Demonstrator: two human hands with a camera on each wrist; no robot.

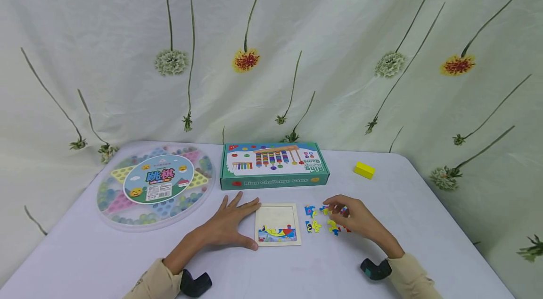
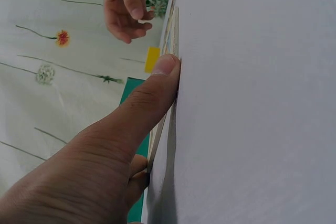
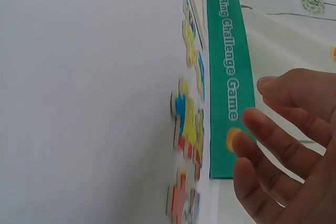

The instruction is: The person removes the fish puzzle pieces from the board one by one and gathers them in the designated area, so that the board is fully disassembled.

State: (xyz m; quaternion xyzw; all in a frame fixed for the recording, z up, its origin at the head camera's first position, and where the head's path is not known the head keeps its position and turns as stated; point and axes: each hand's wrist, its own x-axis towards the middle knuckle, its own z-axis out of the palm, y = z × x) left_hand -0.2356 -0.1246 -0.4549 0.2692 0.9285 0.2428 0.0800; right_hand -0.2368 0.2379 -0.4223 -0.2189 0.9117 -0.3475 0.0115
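Two hands are at work over one white-covered table [image 1: 271,275]. The left hand [image 1: 225,226] is spread, its thumb and a fingertip touching the left edge of one square puzzle tray [image 1: 276,214], which lies at the near middle. A strip of joined pieces [image 1: 275,234] fills the tray's near part; their seams are too fine to count. The right hand [image 1: 358,216] hangs above the loose pieces [image 1: 309,211], its fingers loosely bent and parted from the thumb, with nothing seen between them. These pieces lie just right of the tray; at least four show, but that hand covers some, so I cannot tell the full number.

Beyond the tray stands one green game box [image 1: 275,183]. One round marble game set [image 1: 159,178] lies far left, and one yellow block [image 1: 364,170] far right. Two beige sleeves [image 1: 159,282] and two black wrist devices [image 1: 196,284] show, one of each per arm.
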